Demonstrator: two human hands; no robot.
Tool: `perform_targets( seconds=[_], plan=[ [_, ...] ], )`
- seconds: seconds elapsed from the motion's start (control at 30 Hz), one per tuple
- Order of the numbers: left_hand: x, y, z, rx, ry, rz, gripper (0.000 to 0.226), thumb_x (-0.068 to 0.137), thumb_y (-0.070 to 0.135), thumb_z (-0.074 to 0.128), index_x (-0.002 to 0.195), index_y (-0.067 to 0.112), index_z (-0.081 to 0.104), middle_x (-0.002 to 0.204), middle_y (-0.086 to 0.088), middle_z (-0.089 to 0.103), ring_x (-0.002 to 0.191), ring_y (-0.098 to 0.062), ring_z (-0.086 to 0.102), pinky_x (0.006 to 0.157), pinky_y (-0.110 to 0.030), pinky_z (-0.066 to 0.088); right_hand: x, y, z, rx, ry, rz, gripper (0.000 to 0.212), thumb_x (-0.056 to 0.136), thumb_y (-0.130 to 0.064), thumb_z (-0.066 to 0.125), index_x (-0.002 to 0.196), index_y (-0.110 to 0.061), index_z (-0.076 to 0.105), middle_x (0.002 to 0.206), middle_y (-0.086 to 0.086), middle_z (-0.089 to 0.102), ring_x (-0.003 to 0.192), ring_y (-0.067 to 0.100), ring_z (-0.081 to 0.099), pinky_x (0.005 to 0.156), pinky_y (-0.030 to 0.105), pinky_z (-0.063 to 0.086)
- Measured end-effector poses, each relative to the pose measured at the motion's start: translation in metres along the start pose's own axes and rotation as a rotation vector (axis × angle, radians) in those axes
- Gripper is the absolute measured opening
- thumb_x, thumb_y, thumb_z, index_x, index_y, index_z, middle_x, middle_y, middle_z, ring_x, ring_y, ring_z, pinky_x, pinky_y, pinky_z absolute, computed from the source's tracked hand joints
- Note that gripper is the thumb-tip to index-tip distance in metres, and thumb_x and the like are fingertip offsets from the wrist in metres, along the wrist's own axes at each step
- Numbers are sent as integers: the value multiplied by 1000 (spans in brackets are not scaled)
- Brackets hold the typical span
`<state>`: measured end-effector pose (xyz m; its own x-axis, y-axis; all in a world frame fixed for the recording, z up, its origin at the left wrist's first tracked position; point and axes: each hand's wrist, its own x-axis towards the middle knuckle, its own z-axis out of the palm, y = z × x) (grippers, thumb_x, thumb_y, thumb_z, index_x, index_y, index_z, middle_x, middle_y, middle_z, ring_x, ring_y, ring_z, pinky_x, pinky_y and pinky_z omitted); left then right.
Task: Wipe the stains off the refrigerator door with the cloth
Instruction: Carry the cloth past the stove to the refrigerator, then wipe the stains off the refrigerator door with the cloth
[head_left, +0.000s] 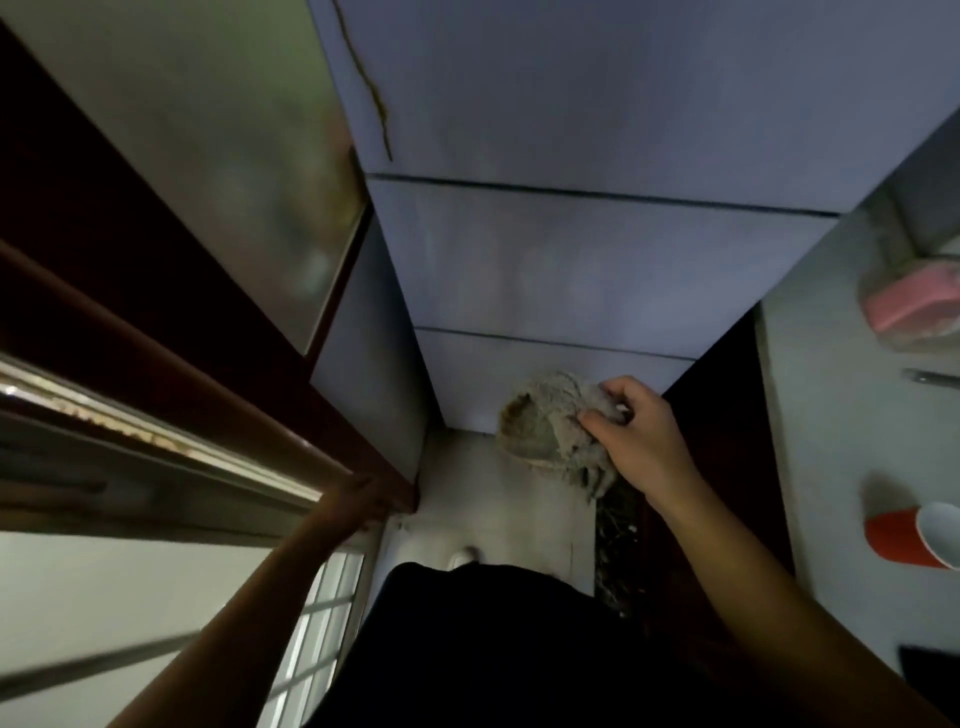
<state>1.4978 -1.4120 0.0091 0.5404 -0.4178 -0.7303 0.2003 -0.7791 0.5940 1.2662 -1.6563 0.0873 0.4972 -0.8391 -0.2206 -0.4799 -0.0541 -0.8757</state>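
Note:
The pale blue-grey refrigerator door (587, 265) fills the middle of the head view, split by two dark seams into panels. A thin brownish streak (376, 98) runs down its upper left. My right hand (636, 436) grips a crumpled grey cloth (545, 423) and holds it against the bottom edge of the lowest panel. My left hand (353, 501) rests on the dark wooden frame (249, 395) to the left; its fingers are partly hidden behind the frame's edge.
A counter (831, 415) on the right carries a pink box (914, 304), a red cup (914, 540) lying on its side and a pen-like item (930, 376). A frosted glass cabinet panel (234, 145) is at the left. Pale floor (498, 504) lies below.

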Motion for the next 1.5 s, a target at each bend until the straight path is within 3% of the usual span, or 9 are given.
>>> perform_targets(
  seconds=[0.1,0.2,0.27,0.37,0.57,0.9,1.1,1.27,1.5],
  plan=[
    [2,92,-6,62,-34,288,21,101,18,50,86,15,64,96,-20,73,71,-18,68,56,-22,49,13,-50,-18,59,69,-108,15,87,-11,75,98,-9,65,90,-4,67,85,15,66,78,29,54],
    [-22,189,-23,107,-39,577,18,90,33,57,88,17,64,88,-9,67,75,-15,67,77,-35,57,28,-117,-44,75,130,-272,16,86,-12,76,98,-13,66,94,-1,69,88,17,68,78,31,56],
    [-53,252,-37,161,16,778,25,79,44,53,86,22,64,87,-8,69,76,-23,67,78,-40,54,37,-166,-66,82,184,-404,16,85,-9,76,97,-15,66,94,2,70,84,16,67,75,30,56],
    [-104,333,-60,274,178,1029,34,77,57,49,90,30,65,91,0,72,80,-18,70,77,-36,55,42,-244,-101,112,267,-595,16,85,-5,75,93,-15,65,90,5,68,75,10,63,67,23,54],
    [-189,435,-110,377,562,1333,17,96,38,54,108,31,63,98,10,69,87,-6,65,82,-33,55,33,-378,-156,108,434,-923,21,85,-7,75,89,-23,63,84,-8,67,77,7,63,68,19,53],
    [-251,546,-191,370,1065,1653,42,95,39,46,129,17,57,129,-3,61,114,-24,62,90,-39,51,38,-519,-198,-208,608,-1263,20,82,-11,69,94,-24,60,93,-12,62,86,4,59,73,20,48],
    [-237,590,-232,447,1393,1591,53,92,44,41,136,15,51,146,-12,49,129,-30,51,100,-47,47,83,-580,-201,-516,840,-1438,30,78,-10,68,106,-16,60,110,-1,58,97,4,39,74,11,32],
    [-215,598,-228,422,1472,1623,54,91,43,48,135,13,54,148,-15,46,132,-33,47,99,-48,46,110,-576,-181,-481,985,-1423,36,84,-25,71,118,-17,66,121,1,59,116,22,48,94,27,41],
    [-212,598,-229,490,1486,1603,61,92,49,48,142,14,48,154,-16,41,137,-36,43,103,-48,43,122,-549,-167,-815,1120,-1334,80,81,-63,58,149,-21,48,155,7,44,141,30,33,112,51,33]
  ],
)
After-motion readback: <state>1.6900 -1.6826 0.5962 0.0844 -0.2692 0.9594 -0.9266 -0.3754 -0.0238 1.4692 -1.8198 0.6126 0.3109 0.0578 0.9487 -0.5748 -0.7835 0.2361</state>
